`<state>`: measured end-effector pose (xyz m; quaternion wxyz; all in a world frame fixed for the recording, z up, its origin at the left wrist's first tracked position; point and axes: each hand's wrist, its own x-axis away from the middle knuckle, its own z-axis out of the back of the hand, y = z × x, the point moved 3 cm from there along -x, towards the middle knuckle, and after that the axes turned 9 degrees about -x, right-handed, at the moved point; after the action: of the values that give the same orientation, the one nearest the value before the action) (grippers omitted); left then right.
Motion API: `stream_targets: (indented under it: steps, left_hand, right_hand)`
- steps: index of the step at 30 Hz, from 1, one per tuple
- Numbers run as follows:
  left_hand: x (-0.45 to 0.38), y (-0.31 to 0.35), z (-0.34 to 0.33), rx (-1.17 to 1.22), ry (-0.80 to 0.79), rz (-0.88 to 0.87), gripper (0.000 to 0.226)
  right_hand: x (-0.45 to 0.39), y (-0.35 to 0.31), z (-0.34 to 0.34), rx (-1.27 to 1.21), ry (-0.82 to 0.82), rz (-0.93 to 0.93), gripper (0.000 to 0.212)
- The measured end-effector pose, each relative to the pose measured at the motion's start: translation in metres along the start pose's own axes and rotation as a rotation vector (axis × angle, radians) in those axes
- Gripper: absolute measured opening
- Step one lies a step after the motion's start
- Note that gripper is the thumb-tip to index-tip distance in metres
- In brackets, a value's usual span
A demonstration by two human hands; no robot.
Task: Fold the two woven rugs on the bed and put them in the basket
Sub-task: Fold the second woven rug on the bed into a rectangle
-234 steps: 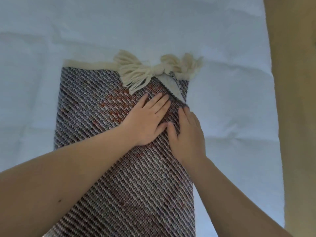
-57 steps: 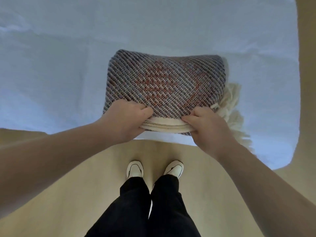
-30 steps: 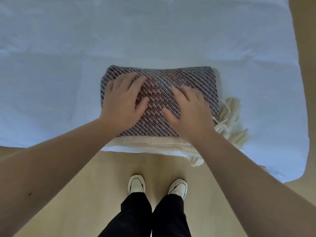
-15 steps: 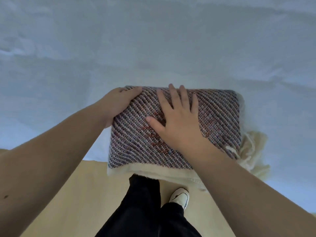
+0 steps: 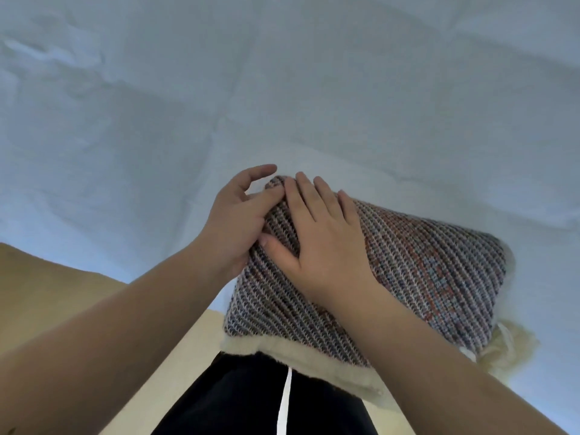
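right hand (image 5: pixel 326 246) fingers lie straight, pressing the folded rug (image 5: pixel 408 277); left hand (image 5: pixel 238 224) grips its ten o'clock corner. rug overhangs the bed (image 5: pixel 282 89) edge. loosened grip might let folds spring open.

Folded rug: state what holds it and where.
The left hand grips the folded rug at its left edge; the right hand presses flat on top.
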<state>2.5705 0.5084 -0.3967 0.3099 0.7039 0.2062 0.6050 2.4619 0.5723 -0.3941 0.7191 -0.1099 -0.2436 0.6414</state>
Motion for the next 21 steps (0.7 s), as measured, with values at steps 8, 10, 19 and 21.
stream_targets:
  steps: [8,10,19,21]
  left_hand:
    - [-0.016,-0.004,0.009,0.112,-0.261,0.280,0.050]
    - [-0.017,0.000,0.003,0.139,-0.303,0.283,0.055]
    - [-0.039,0.019,-0.011,0.058,-0.104,-0.088,0.040]
    - [-0.043,0.018,-0.011,0.065,-0.067,-0.122,0.042]
  right_hand:
    - [0.003,0.003,0.006,-0.022,0.056,0.057,0.081]
    - [0.005,0.003,0.006,-0.019,0.075,0.069,0.083]
    - [-0.015,0.012,-0.009,0.081,0.056,0.000,0.083]
    - [-0.017,0.012,-0.014,0.089,0.066,-0.011,0.080]
